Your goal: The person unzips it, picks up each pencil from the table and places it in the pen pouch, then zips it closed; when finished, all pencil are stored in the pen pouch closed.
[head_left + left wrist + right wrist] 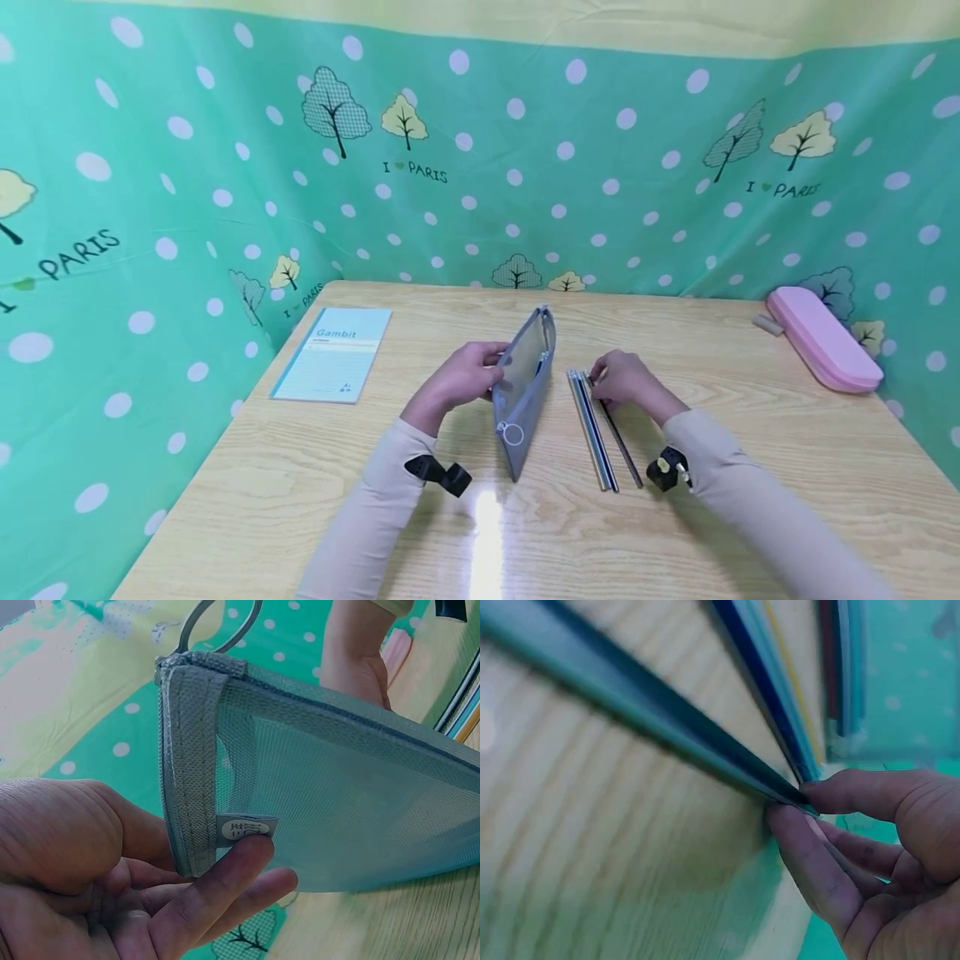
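Observation:
A grey mesh zip pouch (524, 421) stands on its edge mid-table, its zipper side undone and a ring pull hanging from the near end. My left hand (467, 371) grips the pouch's left side, with fingers beside a small label (247, 827) in the left wrist view. Right of the pouch, my right hand (624, 379) pinches the far end of a dark pencil (624, 448) between thumb and fingers. The pencil slants along the tabletop. Close beside it lie several more pencils (594, 437). Through the mesh, the right wrist view shows several pencils (845, 671) inside the pouch.
A light blue notebook (330, 357) lies at the table's left. On the far right are a pink pencil case (825, 340) and a small grey eraser-like block (767, 324). A green dotted curtain (517, 192) hangs behind the wooden table (255, 500).

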Demonstrator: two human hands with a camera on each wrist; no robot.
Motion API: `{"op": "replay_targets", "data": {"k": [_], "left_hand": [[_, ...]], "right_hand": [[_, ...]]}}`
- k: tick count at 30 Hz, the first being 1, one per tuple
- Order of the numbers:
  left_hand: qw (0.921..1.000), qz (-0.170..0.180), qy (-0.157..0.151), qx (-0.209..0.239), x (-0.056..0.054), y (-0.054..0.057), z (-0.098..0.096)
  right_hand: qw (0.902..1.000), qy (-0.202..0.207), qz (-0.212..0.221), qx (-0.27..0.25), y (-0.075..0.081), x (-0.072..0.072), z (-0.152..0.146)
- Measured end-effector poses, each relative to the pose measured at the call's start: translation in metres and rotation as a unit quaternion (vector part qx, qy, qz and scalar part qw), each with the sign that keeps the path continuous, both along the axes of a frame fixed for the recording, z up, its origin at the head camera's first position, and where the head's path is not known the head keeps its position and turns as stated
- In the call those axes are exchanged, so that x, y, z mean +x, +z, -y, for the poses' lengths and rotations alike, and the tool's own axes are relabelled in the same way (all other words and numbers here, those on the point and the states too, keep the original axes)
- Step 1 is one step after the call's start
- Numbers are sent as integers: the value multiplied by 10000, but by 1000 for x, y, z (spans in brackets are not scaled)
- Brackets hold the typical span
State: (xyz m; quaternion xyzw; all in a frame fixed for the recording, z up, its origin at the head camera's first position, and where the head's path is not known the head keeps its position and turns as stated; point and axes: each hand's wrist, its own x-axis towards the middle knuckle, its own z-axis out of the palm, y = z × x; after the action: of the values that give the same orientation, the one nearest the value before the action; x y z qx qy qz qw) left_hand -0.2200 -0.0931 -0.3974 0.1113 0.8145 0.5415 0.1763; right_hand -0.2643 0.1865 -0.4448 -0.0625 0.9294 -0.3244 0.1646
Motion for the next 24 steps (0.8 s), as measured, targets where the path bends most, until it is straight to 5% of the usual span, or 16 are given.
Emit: {"op": "replay_targets", "data": {"k": [4, 10, 19, 24], "left_hand": [[10000, -13, -50, -2, -1, 0, -2], [10000, 24, -22, 3, -2, 1, -2], [10000, 5, -71, 10, -2, 0, -2], [10000, -46, -35, -12, -2, -2, -1]], "right_hand": [[9939, -295, 109, -1054, 11, 2, -11], [9589, -623, 138, -2765, 34, 6, -23], [9249, -777, -119, -3720, 40, 22, -29], [9182, -757, -149, -3886, 35, 23, -29]]}}
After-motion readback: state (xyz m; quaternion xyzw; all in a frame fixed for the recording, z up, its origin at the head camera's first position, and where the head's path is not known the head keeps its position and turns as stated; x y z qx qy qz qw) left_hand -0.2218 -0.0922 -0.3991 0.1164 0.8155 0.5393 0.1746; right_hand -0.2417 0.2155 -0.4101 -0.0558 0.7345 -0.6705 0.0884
